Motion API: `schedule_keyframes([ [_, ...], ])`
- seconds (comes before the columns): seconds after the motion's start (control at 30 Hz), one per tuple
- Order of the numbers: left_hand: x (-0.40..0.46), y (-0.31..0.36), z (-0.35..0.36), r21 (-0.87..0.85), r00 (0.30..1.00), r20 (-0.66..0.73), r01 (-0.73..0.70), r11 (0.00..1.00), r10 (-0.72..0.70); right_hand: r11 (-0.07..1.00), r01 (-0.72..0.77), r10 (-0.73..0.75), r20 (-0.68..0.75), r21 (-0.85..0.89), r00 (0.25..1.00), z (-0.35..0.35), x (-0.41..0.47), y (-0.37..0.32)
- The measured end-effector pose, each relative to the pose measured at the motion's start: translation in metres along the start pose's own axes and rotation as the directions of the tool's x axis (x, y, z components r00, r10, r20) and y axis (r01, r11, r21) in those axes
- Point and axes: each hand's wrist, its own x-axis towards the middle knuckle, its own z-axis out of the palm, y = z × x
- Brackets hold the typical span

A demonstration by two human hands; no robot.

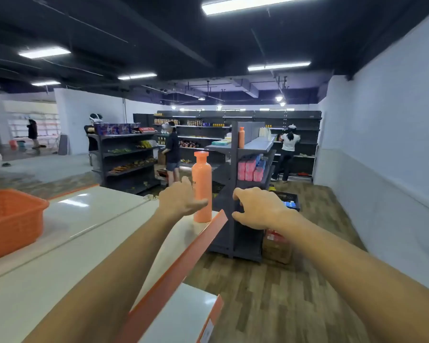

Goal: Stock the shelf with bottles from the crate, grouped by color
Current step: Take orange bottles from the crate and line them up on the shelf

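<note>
We count one orange bottle (201,186) on our shelf (104,229), one orange crate (9,219), and our two hands. The bottle stands upright at the far right corner of the shelf top, just inside the orange edge strip (174,271) that runs along the right side. Our left hand (181,199) touches the bottle's lower half with straight, relaxed fingers, the thumb lying across its front; no finger is curled round it. Our right hand (260,209) hovers past the edge strip, just beside the bottle and apart from it, fingers loosely bent and gripping nothing.

The crate sits at the shelf's left edge, well apart from the bottle, and a wide stretch of cream shelf top lies between them. To the right the shelf drops off to a wood-patterned floor (282,293) with an open aisle.

The bottle is a smooth, matte cylinder with a narrower neck and a flat cap. The crate is plastic lattice with rounded corners. The shelf top is glossy and reflects the ceiling lights.
</note>
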Motion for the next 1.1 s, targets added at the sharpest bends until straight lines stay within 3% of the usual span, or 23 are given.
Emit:
schedule_keyframes([
  [0.2, 0.023, 0.010, 0.024, -0.079, 0.997, 0.007, 0.073, 0.994, -0.072, 0.999, -0.035, 0.036, 0.022, -0.038, 0.999, 0.019, 0.035, 0.002],
  [0.4, 0.035, 0.015, 0.037, -0.082, 0.995, -0.081, 0.050, 0.995, -0.057, 1.000, -0.010, 0.010, 0.018, -0.009, 1.000, 0.027, 0.059, 0.011],
  [0.67, 0.040, 0.027, 0.053, -0.141, 0.968, -0.196, 0.131, 0.981, -0.158, 0.999, 0.036, -0.036, 0.028, 0.012, 0.999, 0.041, 0.079, 0.025],
  [0.83, 0.048, 0.034, 0.068, -0.263, 0.955, -0.188, 0.174, 0.949, -0.228, 0.998, 0.048, -0.049, 0.047, 0.031, 0.998, 0.059, 0.085, 0.037],
  [0.93, 0.053, 0.046, 0.066, -0.268, 0.966, -0.181, 0.133, 0.954, -0.185, 0.999, 0.037, -0.038, 0.055, 0.026, 0.998, 0.056, 0.083, 0.054],
  [1.1, 0.071, 0.096, 0.059, -0.270, 0.976, -0.216, -0.096, 0.958, 0.037, 0.999, -0.050, 0.050, 0.024, 0.002, 0.998, 0.034, 0.077, 0.107],
])
